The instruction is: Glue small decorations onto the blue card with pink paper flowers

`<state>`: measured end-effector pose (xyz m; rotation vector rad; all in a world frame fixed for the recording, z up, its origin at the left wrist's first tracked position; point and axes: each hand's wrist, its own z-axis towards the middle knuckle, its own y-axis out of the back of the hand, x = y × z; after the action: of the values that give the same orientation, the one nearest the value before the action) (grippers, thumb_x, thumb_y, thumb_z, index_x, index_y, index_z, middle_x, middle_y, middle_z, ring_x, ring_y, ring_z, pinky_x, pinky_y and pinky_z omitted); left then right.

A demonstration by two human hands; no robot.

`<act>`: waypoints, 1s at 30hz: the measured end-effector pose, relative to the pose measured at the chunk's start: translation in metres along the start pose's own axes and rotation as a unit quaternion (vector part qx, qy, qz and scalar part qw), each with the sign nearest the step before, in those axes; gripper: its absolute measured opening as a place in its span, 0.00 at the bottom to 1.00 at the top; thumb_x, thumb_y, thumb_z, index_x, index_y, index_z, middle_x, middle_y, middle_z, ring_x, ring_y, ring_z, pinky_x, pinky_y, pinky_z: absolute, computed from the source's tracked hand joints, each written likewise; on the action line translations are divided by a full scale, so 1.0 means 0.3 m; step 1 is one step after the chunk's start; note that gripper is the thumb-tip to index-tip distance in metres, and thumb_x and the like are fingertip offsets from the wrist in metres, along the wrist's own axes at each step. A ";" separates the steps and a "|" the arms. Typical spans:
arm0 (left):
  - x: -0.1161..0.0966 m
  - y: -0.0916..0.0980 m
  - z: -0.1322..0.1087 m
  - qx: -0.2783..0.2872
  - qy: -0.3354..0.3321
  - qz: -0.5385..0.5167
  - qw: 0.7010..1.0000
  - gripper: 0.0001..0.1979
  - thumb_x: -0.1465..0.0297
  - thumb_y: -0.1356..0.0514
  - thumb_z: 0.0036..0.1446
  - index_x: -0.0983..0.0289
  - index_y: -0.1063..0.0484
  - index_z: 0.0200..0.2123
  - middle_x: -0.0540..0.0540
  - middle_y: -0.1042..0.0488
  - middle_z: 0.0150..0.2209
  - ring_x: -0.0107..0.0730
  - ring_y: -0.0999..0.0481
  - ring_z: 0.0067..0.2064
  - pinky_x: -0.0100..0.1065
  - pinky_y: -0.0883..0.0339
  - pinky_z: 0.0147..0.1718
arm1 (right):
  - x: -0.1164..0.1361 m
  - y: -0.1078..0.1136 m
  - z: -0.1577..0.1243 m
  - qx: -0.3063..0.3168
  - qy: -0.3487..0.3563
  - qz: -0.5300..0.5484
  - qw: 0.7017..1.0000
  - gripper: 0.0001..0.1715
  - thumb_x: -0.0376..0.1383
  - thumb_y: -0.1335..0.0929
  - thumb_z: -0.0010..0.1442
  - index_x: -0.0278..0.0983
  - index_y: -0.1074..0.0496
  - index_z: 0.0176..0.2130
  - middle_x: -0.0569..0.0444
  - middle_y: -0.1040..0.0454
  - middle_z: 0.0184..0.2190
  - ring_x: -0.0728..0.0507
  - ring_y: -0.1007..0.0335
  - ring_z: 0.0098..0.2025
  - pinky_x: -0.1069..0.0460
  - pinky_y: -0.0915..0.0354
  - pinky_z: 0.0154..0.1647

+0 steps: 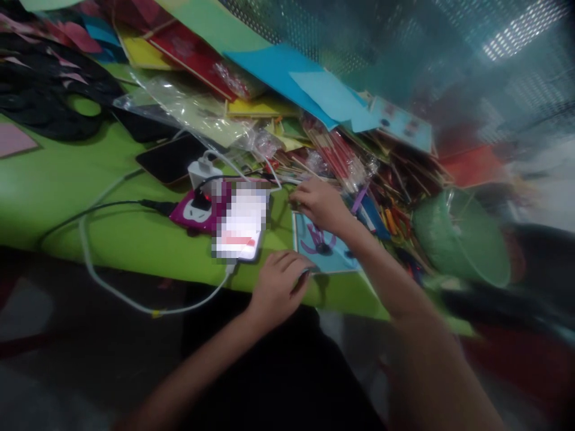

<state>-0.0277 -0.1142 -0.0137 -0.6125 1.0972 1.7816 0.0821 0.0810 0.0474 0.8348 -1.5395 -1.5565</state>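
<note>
Two hands (277, 286) at one purple-marked card (331, 258), near one lit phone (242, 224)

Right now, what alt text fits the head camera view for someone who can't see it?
A person's left hand and right hand are close by a decorated light-blue card near the edge of a green table. A lit phone with a white cable lies to their left, coloured sheets are piled behind, and a green basket is to the right.
</note>
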 end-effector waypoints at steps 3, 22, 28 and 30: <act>0.003 0.003 0.000 -0.006 0.000 -0.011 1.000 0.08 0.76 0.42 0.63 0.62 0.27 0.43 0.55 0.19 0.41 0.40 0.23 0.45 0.44 0.31 0.45 | 0.000 0.010 0.019 0.008 -0.015 0.006 1.000 0.09 0.27 0.32 0.60 0.36 0.23 0.39 0.45 0.23 0.38 0.38 0.33 0.44 0.45 0.40 0.45; 0.004 0.013 0.001 -0.004 -0.005 -0.043 0.999 0.06 0.76 0.41 0.63 0.62 0.28 0.42 0.54 0.20 0.40 0.40 0.23 0.43 0.43 0.32 0.43 | 0.097 0.053 -0.206 -0.063 -0.207 0.209 0.954 0.09 0.32 0.27 0.59 0.40 0.22 0.42 0.54 0.20 0.37 0.43 0.27 0.39 0.49 0.36 0.39; 0.005 0.011 0.002 -0.002 0.002 -0.038 0.999 0.07 0.76 0.42 0.63 0.61 0.28 0.42 0.54 0.20 0.39 0.40 0.23 0.44 0.43 0.32 0.44 | 0.111 0.035 -0.202 -0.035 -0.200 0.114 0.973 0.04 0.34 0.27 0.60 0.40 0.23 0.38 0.54 0.20 0.33 0.41 0.29 0.39 0.47 0.39 0.42; 0.005 0.011 0.003 -0.005 -0.002 -0.035 0.999 0.07 0.76 0.42 0.63 0.62 0.28 0.42 0.55 0.20 0.40 0.40 0.23 0.44 0.43 0.32 0.44 | 0.107 0.031 -0.203 -0.033 -0.185 0.093 0.978 0.02 0.35 0.27 0.61 0.40 0.23 0.37 0.54 0.21 0.32 0.40 0.30 0.39 0.45 0.39 0.44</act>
<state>-0.0312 -0.1133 -0.0129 -0.6460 1.0527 1.7283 0.1205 0.0236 0.0558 0.3613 -1.7580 -1.6779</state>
